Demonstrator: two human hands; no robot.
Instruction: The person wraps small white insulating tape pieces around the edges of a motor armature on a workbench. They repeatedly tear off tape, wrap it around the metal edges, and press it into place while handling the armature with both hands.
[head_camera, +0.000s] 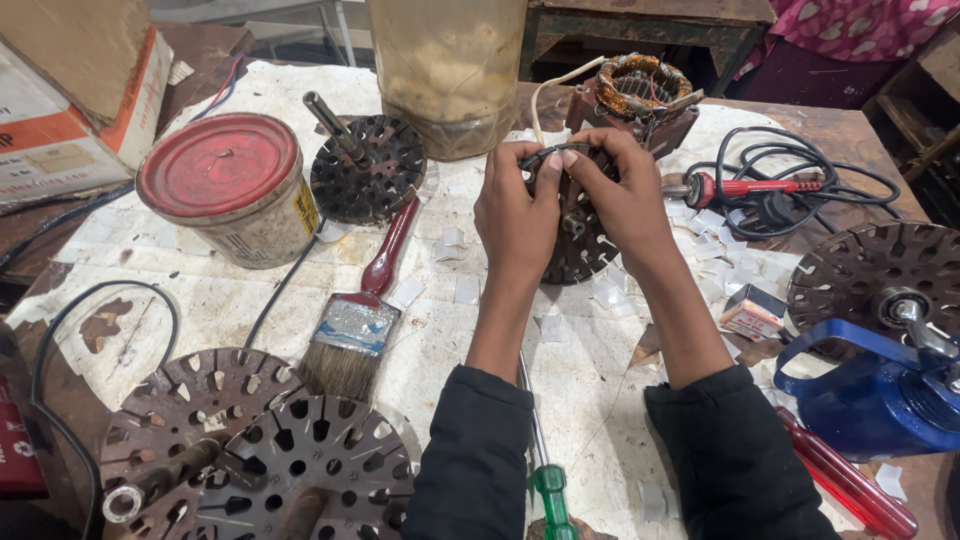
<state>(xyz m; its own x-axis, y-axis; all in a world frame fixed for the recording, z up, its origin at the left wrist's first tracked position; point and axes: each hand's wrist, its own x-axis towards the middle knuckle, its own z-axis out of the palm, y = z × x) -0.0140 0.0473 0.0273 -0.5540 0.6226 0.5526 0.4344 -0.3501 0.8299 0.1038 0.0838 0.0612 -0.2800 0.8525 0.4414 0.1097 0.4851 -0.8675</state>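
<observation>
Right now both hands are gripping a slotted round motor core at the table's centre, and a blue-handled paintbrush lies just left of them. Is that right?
Not quite. In the head view the paintbrush has a red handle, not blue. The rest holds: the left hand and right hand both grip the slotted round motor core, with the brush lying left of them.
</observation>
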